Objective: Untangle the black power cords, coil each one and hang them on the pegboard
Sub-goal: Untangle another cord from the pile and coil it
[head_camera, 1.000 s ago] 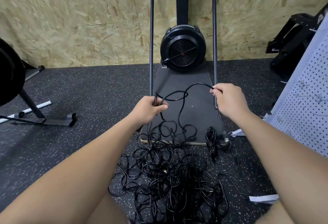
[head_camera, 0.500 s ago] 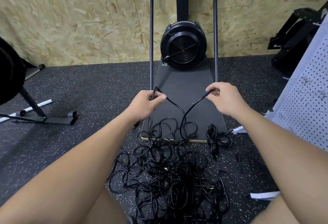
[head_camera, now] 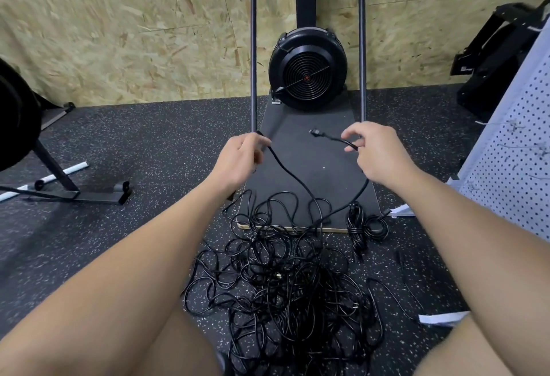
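Observation:
A big tangle of black power cords [head_camera: 285,295] lies on the speckled floor in front of me. My left hand [head_camera: 238,158] grips one black cord [head_camera: 293,176] near its end, and the cord runs down into the tangle. My right hand [head_camera: 376,152] pinches a cord just behind its plug [head_camera: 317,133], which sticks out to the left; that cord hangs down to the pile too. A small coiled cord [head_camera: 364,226] lies by the board's front right corner. The white pegboard [head_camera: 518,173] leans at the right edge.
A black fan machine [head_camera: 308,70] with two upright metal rails stands on a dark base board [head_camera: 306,164] against the chipboard wall. A black stand [head_camera: 59,179] is at left, black equipment [head_camera: 491,60] at back right, a white strip [head_camera: 443,317] on the floor.
The loop between my hands has come apart: the plug end is now free at my right hand. Both hands have spread slightly and the cord sections hang straight down to the pile.

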Tool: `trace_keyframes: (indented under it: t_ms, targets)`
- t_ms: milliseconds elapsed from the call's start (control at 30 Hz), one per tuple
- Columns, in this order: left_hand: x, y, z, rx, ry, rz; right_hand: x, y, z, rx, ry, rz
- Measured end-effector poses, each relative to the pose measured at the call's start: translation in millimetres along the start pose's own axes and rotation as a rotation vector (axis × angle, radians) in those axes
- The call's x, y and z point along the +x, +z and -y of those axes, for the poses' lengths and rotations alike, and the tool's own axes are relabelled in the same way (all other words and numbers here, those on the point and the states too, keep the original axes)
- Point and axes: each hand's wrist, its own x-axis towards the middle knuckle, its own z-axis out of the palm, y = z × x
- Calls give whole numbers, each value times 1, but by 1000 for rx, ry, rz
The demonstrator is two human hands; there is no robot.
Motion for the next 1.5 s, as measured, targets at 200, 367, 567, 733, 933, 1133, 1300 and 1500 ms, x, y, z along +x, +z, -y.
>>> trace_keyframes:
  t_ms: [200,367,567,733,933,1133,1300,1500]
  targets:
    - [-16,9,-8,-2,-44,454,-10,15,7,-187,-69,208]
    - [-20,24,-26,-176,-101,661,-22,37,35,-14,-287,439]
    - [-23,12,-33,-206,-3,503,-20,17,47,242,-208,299]
    - [-24,13,-18,43,111,416,-22,2,48,493,-159,229]
    - [-31,40,-38,-117,-53,267,-11,7,32,474,11,-4]
    - [-37,48,-60,-516,-148,354,-25,23,33,353,104,98]
    - [-35,51,-55,-642,-159,257,-47,54,30,382,199,448]
    - [-27,41,-52,-851,-271,74,-72,81,3,100,252,770]
